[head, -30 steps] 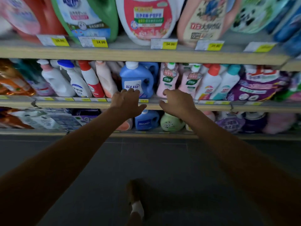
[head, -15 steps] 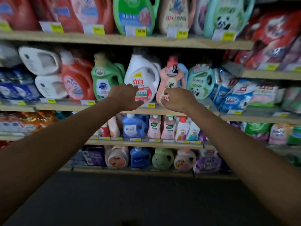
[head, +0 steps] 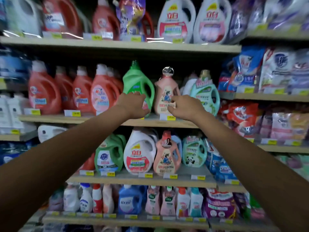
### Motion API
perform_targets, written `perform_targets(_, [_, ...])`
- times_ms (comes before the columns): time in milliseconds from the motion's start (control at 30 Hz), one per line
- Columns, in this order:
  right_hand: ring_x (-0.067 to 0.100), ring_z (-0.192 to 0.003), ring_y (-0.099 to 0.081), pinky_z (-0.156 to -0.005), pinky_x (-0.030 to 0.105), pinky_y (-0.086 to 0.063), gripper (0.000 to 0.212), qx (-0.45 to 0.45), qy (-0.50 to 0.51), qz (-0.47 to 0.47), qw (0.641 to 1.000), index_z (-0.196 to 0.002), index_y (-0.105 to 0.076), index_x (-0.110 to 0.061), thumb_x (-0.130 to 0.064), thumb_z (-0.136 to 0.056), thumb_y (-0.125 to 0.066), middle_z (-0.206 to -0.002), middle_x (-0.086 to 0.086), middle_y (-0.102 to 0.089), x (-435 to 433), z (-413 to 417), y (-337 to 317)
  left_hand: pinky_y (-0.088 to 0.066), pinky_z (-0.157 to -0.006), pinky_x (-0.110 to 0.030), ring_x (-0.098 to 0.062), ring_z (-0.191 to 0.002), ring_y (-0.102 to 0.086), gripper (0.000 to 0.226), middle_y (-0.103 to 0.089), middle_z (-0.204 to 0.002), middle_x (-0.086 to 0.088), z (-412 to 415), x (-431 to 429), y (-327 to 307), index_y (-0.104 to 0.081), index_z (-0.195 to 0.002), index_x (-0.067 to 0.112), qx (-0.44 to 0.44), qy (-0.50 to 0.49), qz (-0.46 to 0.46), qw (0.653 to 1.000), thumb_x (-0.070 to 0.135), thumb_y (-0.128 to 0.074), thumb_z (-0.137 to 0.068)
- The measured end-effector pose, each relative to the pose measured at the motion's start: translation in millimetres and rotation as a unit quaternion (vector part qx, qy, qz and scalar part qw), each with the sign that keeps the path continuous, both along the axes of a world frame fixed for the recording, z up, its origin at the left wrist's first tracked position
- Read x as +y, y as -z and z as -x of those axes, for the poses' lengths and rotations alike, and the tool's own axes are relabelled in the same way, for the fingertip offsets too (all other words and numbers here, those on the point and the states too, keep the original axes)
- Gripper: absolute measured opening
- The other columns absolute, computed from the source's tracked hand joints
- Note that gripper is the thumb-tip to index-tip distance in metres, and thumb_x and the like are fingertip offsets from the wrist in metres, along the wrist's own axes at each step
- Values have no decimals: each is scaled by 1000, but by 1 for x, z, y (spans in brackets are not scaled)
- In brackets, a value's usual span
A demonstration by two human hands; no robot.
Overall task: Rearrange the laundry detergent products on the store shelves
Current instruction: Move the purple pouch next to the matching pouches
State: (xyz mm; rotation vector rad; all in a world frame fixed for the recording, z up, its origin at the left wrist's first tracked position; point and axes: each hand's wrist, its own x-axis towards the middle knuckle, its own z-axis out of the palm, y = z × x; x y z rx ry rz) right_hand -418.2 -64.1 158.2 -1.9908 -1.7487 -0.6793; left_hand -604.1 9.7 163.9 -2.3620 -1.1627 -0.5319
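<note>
Green detergent bottle [head: 136, 81] and pink bottle [head: 165, 91] stand side by side on the shelf [head: 50, 118] second from the top, mid-scene, with red-orange jugs [head: 100, 94] to their left and a teal jug [head: 205, 96] to their right. Your left hand [head: 133, 107] is right at the green bottle's lower half, fingers curled in front of it. Your right hand [head: 185, 108] sits before the pink bottle's label, fingers bent. Whether either hand actually has a hold, I cannot tell, because blur hides the contact. Now, handling: these look like full jugs of liquid, so expect real weight, and expect it to slosh and pull as you tilt. The walls are hard plastic, stiff but smooth, and probably slippery across the label. Your best bet on the green one is its moulded handle [head: 151, 91] on the right side; take the pink one round the body below the shoulders, with support under the base
</note>
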Motion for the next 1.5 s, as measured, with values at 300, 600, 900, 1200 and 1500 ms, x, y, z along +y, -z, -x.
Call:
perform_targets(300, [34,-105,-60,-74,34,-42,35,-29,-24,-84,996,-111,-61,-16,-38,-86,-49,-110,10,-66,16,1,-75,-41,-94,-43,-33,-122,-49,63,-50,-133,-12,-8,13,-74,-45,-133,14,-47,-15,-80,996,57,-49,-86])
perform_targets(600, [30,-105,-59,-73,34,-39,40,-106,-30,-144,983,-116,-58,-14,-41,-88,-47,-113,8,-65,59,7,-133,-38,-98,-46,-32,-123,-48,65,-50,-134,-12,5,47,-127,-44,-133,12,-77,-50,-147,985,58,-47,-87])
perform_targets(900, [33,-104,-59,-71,34,-35,39,-107,-43,-207,972,-118,-57,-14,-37,-87,-48,-111,11,-65,154,17,-178,-39,-97,-46,-32,-121,-49,63,-52,-131,-11,13,131,-173,-43,-134,13,-89,-61,-241,965,55,-47,-87])
perform_targets(1200, [25,-87,-58,-66,33,-34,32,-162,-11,-260,952,-104,-55,-16,-42,-90,-43,-100,6,-63,284,14,-243,-38,-99,-45,-30,-120,-48,60,-52,-131,-8,13,269,-226,-48,-125,15,-99,-57,-312,943,60,-42,-87])
perform_targets(1500, [28,-99,-59,-73,36,-36,57,-108,1,-239,965,-104,-53,-17,-67,-89,-30,-101,6,-62,366,0,-282,-38,-90,-42,-30,-109,-55,63,-59,-118,-10,-15,359,-271,-52,-114,16,-189,1,-269,944,68,-32,-86])
